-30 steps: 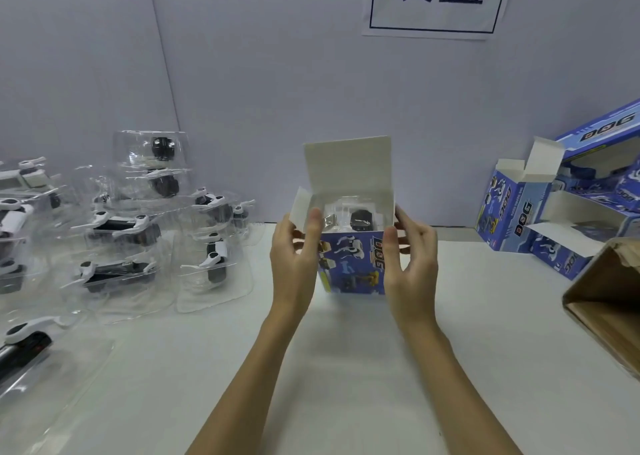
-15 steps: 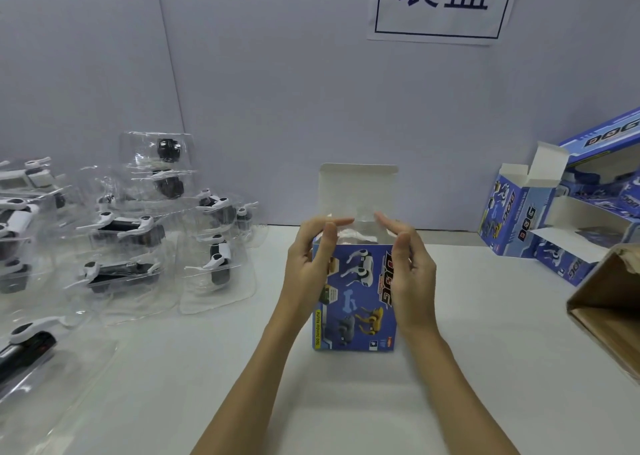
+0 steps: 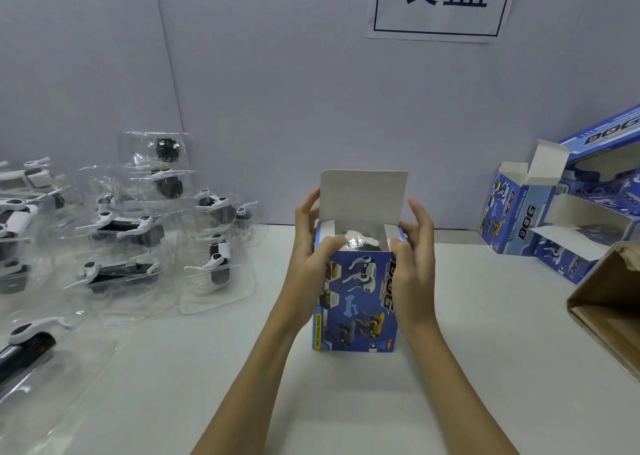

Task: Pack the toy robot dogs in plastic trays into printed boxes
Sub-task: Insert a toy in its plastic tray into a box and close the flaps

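A blue printed box (image 3: 360, 302) stands upright on the white table in front of me, its white top flap (image 3: 363, 196) raised. Inside its open top I see a clear plastic tray with a toy robot dog (image 3: 363, 243). My left hand (image 3: 311, 264) grips the box's upper left side, thumb over the near top edge. My right hand (image 3: 414, 267) holds the upper right side, thumb at the near right corner, fingers raised beside the flap.
Several toy dogs in clear trays (image 3: 214, 260) lie piled at the left. Empty printed boxes (image 3: 512, 219) with open flaps lie at the right by the wall. A brown carton (image 3: 609, 309) sits at the right edge.
The box came down from the air and stands on the table. My thumbs moved from pressing over the top opening to the side edges, and the tray sits deeper inside.
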